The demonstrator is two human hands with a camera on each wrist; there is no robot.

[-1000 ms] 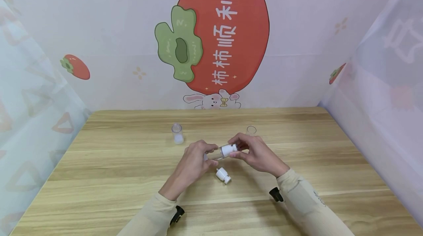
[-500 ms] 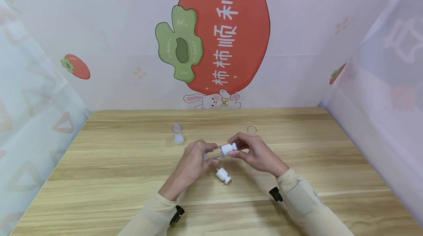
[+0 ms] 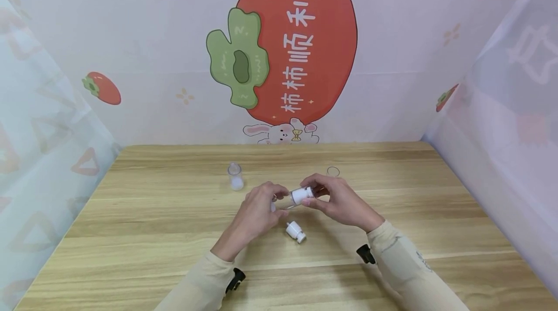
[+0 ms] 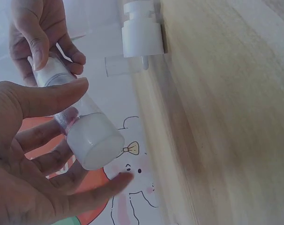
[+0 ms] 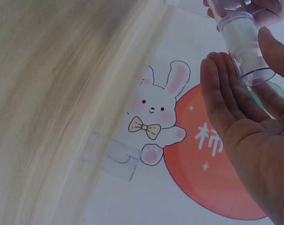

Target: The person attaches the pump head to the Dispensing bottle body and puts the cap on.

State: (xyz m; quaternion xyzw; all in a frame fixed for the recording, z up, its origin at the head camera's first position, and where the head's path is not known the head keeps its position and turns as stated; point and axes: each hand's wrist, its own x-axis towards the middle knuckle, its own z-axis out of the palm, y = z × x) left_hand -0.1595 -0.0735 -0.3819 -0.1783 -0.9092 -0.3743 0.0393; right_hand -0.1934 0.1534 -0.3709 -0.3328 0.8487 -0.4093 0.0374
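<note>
Both hands hold one small clear pump bottle [image 4: 96, 143] above the table, tilted in the head view with its pump end to the right. My left hand [image 3: 256, 207] grips the body, thumb on one side and fingers on the other; the white base shows past the thumb in the left wrist view. My right hand [image 3: 334, 200] holds the other end between thumb and fingers. There, a clear cap [image 5: 257, 77] surrounds the white pump [image 3: 301, 195]. A second white pump head [image 3: 296, 232] lies on its side on the table, just below the hands.
The wooden table [image 3: 144, 233] carries another clear bottle with a white base [image 3: 236, 178], standing behind the left hand. A loose clear cap [image 5: 111, 156] stands behind the right hand. A printed cloth [image 3: 174, 49] closes off the back and sides.
Both hands keep their hold on the bottle in almost the same place. Its pump end has shifted very slightly upward.
</note>
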